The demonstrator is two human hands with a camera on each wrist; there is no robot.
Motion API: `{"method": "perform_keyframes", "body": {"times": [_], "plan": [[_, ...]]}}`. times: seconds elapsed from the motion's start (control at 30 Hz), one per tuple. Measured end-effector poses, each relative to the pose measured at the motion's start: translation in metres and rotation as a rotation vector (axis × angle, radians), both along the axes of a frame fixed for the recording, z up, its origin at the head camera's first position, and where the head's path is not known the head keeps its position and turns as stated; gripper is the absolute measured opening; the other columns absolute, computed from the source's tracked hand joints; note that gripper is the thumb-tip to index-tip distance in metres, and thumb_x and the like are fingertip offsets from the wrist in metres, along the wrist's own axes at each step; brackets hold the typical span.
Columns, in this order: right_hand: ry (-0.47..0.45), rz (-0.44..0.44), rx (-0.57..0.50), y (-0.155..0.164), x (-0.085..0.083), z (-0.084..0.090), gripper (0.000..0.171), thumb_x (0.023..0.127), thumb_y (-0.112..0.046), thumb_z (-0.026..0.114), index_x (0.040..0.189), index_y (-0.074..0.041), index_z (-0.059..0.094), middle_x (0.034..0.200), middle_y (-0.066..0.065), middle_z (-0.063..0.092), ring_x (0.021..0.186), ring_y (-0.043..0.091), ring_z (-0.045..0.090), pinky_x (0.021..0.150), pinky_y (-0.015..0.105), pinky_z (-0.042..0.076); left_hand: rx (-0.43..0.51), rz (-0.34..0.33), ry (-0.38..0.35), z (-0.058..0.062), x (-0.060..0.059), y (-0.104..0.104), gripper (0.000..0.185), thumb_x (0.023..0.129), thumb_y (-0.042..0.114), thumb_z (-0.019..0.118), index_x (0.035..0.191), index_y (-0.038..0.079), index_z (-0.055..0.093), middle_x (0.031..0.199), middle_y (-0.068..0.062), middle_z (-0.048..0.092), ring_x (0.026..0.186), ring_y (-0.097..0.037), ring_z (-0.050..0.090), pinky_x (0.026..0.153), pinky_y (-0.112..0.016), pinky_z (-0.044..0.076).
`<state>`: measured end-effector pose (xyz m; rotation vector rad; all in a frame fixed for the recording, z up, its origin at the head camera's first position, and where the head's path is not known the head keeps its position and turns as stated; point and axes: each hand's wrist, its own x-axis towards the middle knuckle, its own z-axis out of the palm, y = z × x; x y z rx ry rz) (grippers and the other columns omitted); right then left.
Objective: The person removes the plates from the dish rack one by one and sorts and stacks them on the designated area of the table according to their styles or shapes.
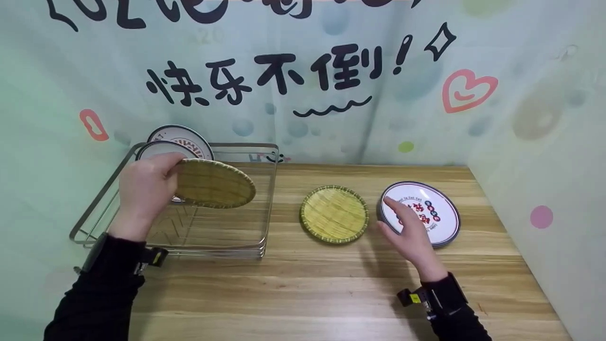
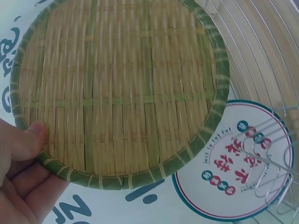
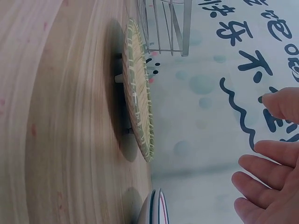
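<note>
**Bamboo tray held over the rack, flat hand at the plate**

At the far left, the wire dish rack point(image 1: 265, 199) sits on the wooden table point(image 1: 331, 293), with two printed plates point(image 1: 182, 139) standing upright at its back end. The left hand point(image 1: 144, 187) grips a round woven bamboo tray point(image 1: 215, 183) by its left rim, thumb point(image 2: 28, 135) on the woven face and fingers curled beneath; the tray hangs tilted above the rack's interior, just in front of the standing plates, touching no wire as far as the views show. It lies to the right of that hand, its flat face turned up and toward the camera.

Right of the rack, a second bamboo tray point(image 1: 334, 214) lies flat on the table. Just beside it lies a white plate with a dark rim point(image 1: 435, 206). The right hand point(image 1: 409, 232) is open, fingers straight, fingertips resting on the plate's left edge, gripping nothing. This hand is the nearer one to both flat-lying pieces; the plate lies ahead and slightly right of it.
</note>
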<state>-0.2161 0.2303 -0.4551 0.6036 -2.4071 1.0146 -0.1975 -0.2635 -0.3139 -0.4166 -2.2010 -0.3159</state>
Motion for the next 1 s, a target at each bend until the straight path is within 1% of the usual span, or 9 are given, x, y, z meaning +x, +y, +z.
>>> {"method": "perform_keyframes", "body": {"times": [0.13,0.17,0.3,0.4,0.53,0.7,0.8,0.93,1.0], "plan": [[0.010,-0.001,0.007,-0.001,0.000,0.000,0.056,0.083,-0.003,0.077,0.133,0.007,0.055,0.132,0.023,0.059,0.120,0.041,0.054,0.093,0.052,0.047,0.041,-0.016,0.008,0.002,0.000,0.006,0.018,0.079,-0.013,0.066,0.088,0.000,0.074,0.081,-0.017,0.073,0.069,-0.037,0.070,0.053,-0.047,0.051],[0.010,-0.001,0.006,-0.001,0.000,0.000,0.056,0.083,-0.003,0.077,0.133,0.007,0.055,0.132,0.023,0.059,0.120,0.041,0.054,0.093,0.052,0.047,0.051,-0.021,0.008,0.003,0.001,0.008,0.016,0.079,-0.012,0.067,0.088,-0.001,0.073,0.080,-0.017,0.073,0.068,-0.037,0.069,0.053,-0.047,0.051],[0.011,0.005,-0.008,-0.003,0.000,0.001,0.056,0.083,-0.004,0.076,0.133,0.008,0.055,0.132,0.023,0.059,0.121,0.041,0.053,0.100,0.052,0.043,0.102,-0.026,0.003,0.006,0.002,0.014,0.013,0.080,-0.010,0.069,0.088,-0.002,0.074,0.081,-0.018,0.073,0.068,-0.037,0.069,0.057,-0.047,0.054],[0.004,0.015,-0.025,-0.005,0.001,0.002,0.056,0.084,-0.005,0.076,0.134,0.008,0.054,0.133,0.023,0.058,0.123,0.042,0.052,0.106,0.053,0.038,0.163,-0.018,-0.015,0.006,0.003,0.019,0.013,0.081,-0.010,0.069,0.090,-0.002,0.074,0.083,-0.018,0.073,0.070,-0.036,0.070,0.059,-0.047,0.054],[-0.011,0.029,-0.041,-0.008,0.002,0.003,0.057,0.085,-0.006,0.075,0.135,0.008,0.053,0.135,0.023,0.057,0.125,0.043,0.050,0.108,0.054,0.035,0.229,-0.005,-0.045,0.006,0.005,0.026,0.013,0.082,-0.006,0.072,0.093,-0.001,0.076,0.085,-0.017,0.074,0.073,-0.036,0.071,0.060,-0.047,0.053],[-0.027,0.027,-0.050,-0.010,0.003,0.004,0.058,0.084,-0.004,0.076,0.135,0.008,0.053,0.136,0.024,0.056,0.126,0.043,0.050,0.109,0.054,0.035,0.257,-0.011,-0.041,0.007,0.007,0.033,0.014,0.082,-0.005,0.074,0.095,-0.001,0.076,0.084,-0.016,0.074,0.070,-0.034,0.070,0.058,-0.046,0.050],[-0.035,0.028,-0.056,-0.012,0.003,0.003,0.058,0.083,-0.004,0.076,0.135,0.007,0.053,0.136,0.024,0.056,0.126,0.043,0.050,0.109,0.054,0.035,0.279,-0.022,-0.048,0.007,0.008,0.037,0.014,0.082,-0.004,0.074,0.095,0.000,0.076,0.085,-0.015,0.074,0.070,-0.032,0.070,0.057,-0.035,0.049],[-0.028,0.040,-0.056,-0.015,0.005,0.005,0.058,0.083,-0.004,0.076,0.136,0.007,0.053,0.136,0.025,0.055,0.126,0.043,0.050,0.109,0.055,0.035,0.321,-0.038,-0.071,0.006,0.010,0.042,0.014,0.082,-0.003,0.075,0.095,0.001,0.076,0.086,-0.014,0.075,0.068,-0.030,0.069,0.057,-0.015,0.039],[-0.019,0.045,-0.050,-0.017,0.006,0.006,0.059,0.083,-0.004,0.076,0.136,0.007,0.052,0.136,0.025,0.055,0.125,0.042,0.051,0.108,0.055,0.036,0.338,-0.049,-0.082,0.006,0.011,0.045,0.014,0.082,-0.002,0.076,0.095,0.001,0.076,0.086,-0.014,0.075,0.067,-0.028,0.068,0.057,-0.011,0.036]]}}
